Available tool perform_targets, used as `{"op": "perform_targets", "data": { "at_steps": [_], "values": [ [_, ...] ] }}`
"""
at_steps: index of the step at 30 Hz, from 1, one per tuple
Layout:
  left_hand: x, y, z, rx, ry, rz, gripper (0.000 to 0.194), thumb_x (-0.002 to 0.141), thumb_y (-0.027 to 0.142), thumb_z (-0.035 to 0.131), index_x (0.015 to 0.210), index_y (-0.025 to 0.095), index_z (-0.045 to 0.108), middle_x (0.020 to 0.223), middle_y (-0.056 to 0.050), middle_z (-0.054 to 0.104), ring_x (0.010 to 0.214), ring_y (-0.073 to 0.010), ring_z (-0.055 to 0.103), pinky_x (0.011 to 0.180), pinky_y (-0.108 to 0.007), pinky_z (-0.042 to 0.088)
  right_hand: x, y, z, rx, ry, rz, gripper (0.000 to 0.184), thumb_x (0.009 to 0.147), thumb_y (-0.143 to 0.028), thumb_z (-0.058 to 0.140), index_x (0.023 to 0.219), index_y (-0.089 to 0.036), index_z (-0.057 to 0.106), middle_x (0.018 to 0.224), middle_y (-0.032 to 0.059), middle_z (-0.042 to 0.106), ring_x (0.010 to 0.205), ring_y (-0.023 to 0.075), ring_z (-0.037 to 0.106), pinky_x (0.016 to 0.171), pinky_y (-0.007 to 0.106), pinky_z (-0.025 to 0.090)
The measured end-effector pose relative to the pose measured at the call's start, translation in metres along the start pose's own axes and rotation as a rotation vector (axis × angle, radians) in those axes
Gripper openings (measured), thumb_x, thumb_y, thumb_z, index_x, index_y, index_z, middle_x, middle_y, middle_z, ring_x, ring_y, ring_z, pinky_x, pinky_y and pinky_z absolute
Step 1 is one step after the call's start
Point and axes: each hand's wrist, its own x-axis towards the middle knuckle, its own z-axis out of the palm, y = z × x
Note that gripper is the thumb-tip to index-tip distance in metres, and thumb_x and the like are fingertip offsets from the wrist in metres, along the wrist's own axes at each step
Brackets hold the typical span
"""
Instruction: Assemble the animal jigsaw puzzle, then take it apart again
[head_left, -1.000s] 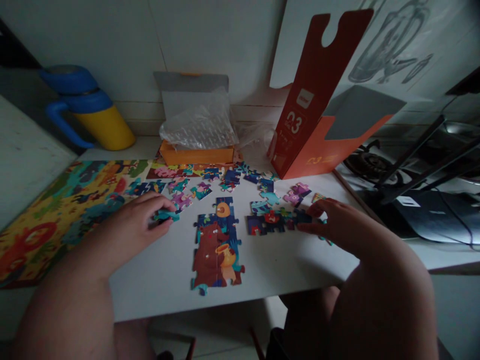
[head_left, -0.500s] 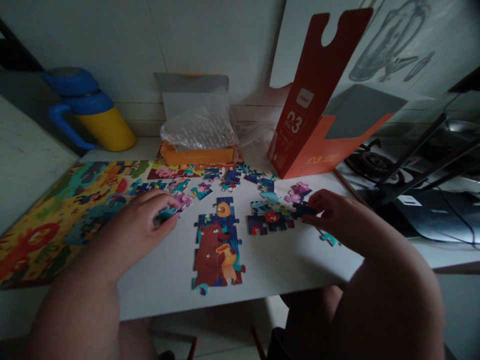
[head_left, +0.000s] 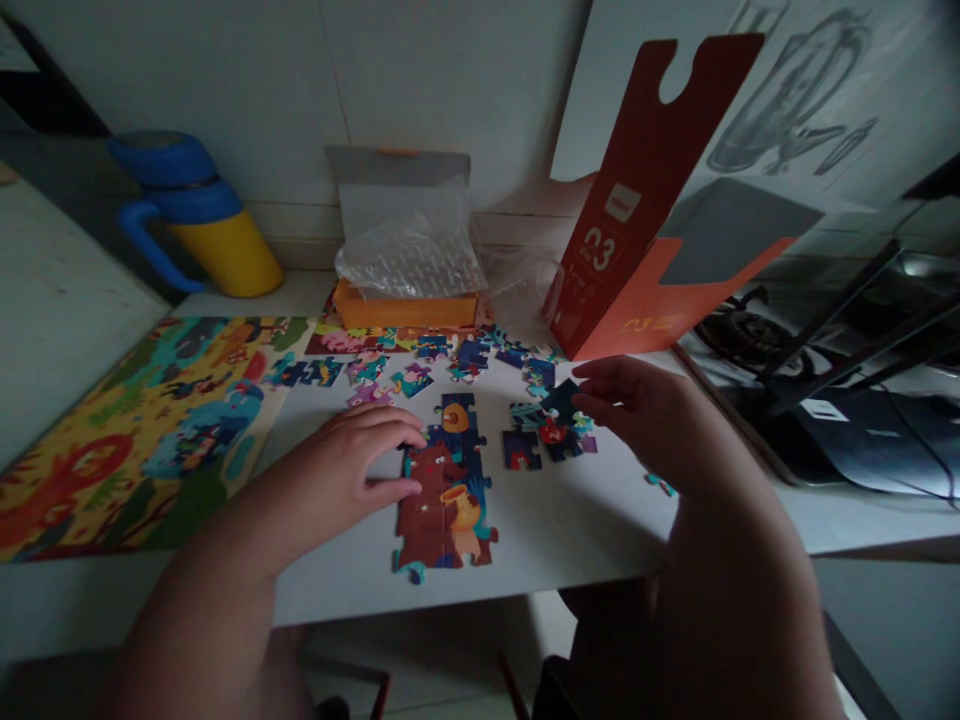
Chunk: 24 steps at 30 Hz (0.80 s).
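Observation:
My right hand [head_left: 615, 400] pinches a dark blue puzzle piece [head_left: 559, 400] between thumb and fingers. It is over a cluster of loose pieces, among them one with a red figure [head_left: 553, 432]. Left of it is a dark piece [head_left: 521, 450] with a red shape. My left hand [head_left: 367, 460] rests at the left edge of the joined puzzle section [head_left: 431, 510], which shows a brown bear and a honey pot. Thumb and fingers there are apart, and nothing shows between them. What lies under that palm is hidden.
Several loose pieces [head_left: 472, 355] lie along the back. A yellow picture sheet [head_left: 97, 430] covers the left side. Behind stand an orange box [head_left: 405, 312] with plastic wrap, a tall red-orange box [head_left: 622, 270] and a blue-yellow jug [head_left: 217, 240]. A stove [head_left: 750, 330] is at right.
My right hand has moved left with the dark blue piece, now above the cluster. My left hand has moved right, from near the loose pieces to the bear section. The view has shifted slightly.

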Motion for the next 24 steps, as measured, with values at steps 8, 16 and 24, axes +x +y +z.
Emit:
{"op": "perform_targets", "data": {
  "at_steps": [8, 16, 24],
  "values": [
    [0.009, 0.006, -0.007, -0.014, -0.043, -0.001, 0.033, 0.083, 0.032, 0.091, 0.111, 0.025, 0.074, 0.126, -0.006, 0.076, 0.123, -0.0269, 0.068, 0.114, -0.047, 0.050, 0.023, -0.060, 0.030, -0.184, -0.306, -0.171, 0.020, 0.095, -0.033, 0.072, 0.111, -0.026, 0.082, 0.097, 0.0037, 0.084, 0.078, 0.0187, 0.074, 0.067, 0.028, 0.054],
    [0.007, 0.009, -0.009, 0.018, -0.029, -0.031, 0.033, 0.082, 0.033, 0.093, 0.108, 0.022, 0.076, 0.121, -0.007, 0.075, 0.119, -0.0272, 0.068, 0.113, -0.047, 0.050, 0.064, -0.081, 0.090, -0.180, -0.405, -0.405, 0.022, 0.097, -0.016, 0.067, 0.112, -0.023, 0.081, 0.103, 0.0021, 0.083, 0.089, 0.0172, 0.074, 0.078, 0.026, 0.050],
    [0.005, 0.010, -0.008, 0.012, -0.024, -0.066, 0.036, 0.080, 0.032, 0.095, 0.111, 0.021, 0.078, 0.124, -0.008, 0.075, 0.120, -0.0282, 0.068, 0.110, -0.046, 0.054, 0.050, -0.065, 0.105, -0.099, -0.410, -0.488, 0.024, 0.099, -0.016, 0.066, 0.117, -0.024, 0.080, 0.109, 0.0022, 0.082, 0.092, 0.0169, 0.072, 0.083, 0.028, 0.050]
  ]
}}
